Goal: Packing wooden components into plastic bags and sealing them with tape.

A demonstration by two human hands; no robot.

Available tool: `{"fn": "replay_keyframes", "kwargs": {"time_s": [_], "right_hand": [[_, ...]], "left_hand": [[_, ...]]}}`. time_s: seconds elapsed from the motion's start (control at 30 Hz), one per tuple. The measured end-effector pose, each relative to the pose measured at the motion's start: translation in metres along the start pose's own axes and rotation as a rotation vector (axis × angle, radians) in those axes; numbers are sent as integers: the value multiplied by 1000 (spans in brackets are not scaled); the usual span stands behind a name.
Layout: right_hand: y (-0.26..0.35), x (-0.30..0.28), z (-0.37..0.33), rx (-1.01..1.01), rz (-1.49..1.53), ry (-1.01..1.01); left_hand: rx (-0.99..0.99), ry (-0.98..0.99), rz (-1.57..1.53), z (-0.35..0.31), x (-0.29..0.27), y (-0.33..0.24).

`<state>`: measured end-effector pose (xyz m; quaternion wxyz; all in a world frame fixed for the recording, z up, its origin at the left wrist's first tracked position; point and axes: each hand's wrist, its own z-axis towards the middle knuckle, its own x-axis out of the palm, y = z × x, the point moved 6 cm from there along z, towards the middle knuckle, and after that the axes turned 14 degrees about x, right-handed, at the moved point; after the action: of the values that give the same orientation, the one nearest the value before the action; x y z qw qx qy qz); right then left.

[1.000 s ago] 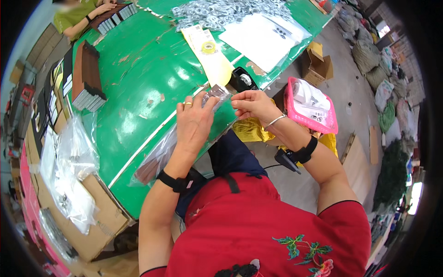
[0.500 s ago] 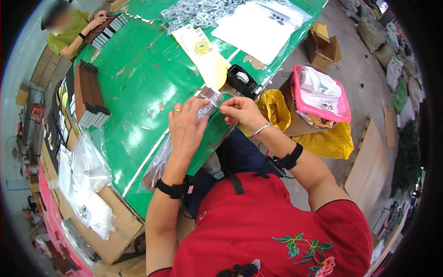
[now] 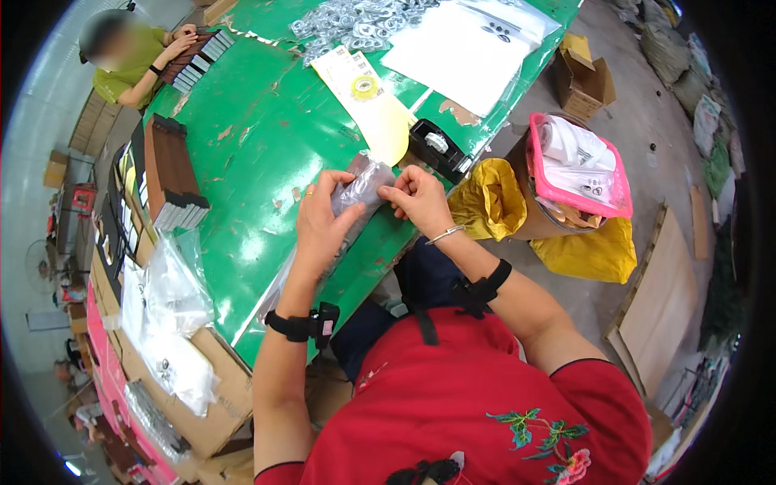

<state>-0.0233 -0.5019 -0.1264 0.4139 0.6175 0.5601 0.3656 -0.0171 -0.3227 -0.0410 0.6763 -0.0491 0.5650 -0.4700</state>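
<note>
A long brown piece in a clear plastic bag lies aslant along the near edge of the green table. My left hand holds it near its far end, fingers over one side and thumb on top. Against the bag's right side, my right hand is closed in a pinch, thumb and fingertips together; what is between them is too small to make out. Just beyond that hand stands a black tape dispenser. A roll of yellow tape rests on a pale yellow and white sheet.
Clear bagged small parts and white plastic bags cover the table's far end. Brown strips are stacked at left, where a person handles more. A pink basket and a yellow sack stand at right.
My right hand has come in against the bag's side, its pinch kept. My left hand's fingers have shifted on the bag, and the whole view has moved slightly.
</note>
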Motion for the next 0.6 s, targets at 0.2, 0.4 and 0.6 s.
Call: {"fn": "replay_keyframes", "kwargs": {"time_s": [0.2,0.4,0.6], "right_hand": [[6,2,5,16,-80,46],[37,-9,-33,-228,-484,-150],[101,3,-54,-913,-858,-17]], "left_hand": [[-149,33,-494,5,1,33],[-177,30,-511,-1,2,33],[-30,12,-57,-9,5,-1]]}}
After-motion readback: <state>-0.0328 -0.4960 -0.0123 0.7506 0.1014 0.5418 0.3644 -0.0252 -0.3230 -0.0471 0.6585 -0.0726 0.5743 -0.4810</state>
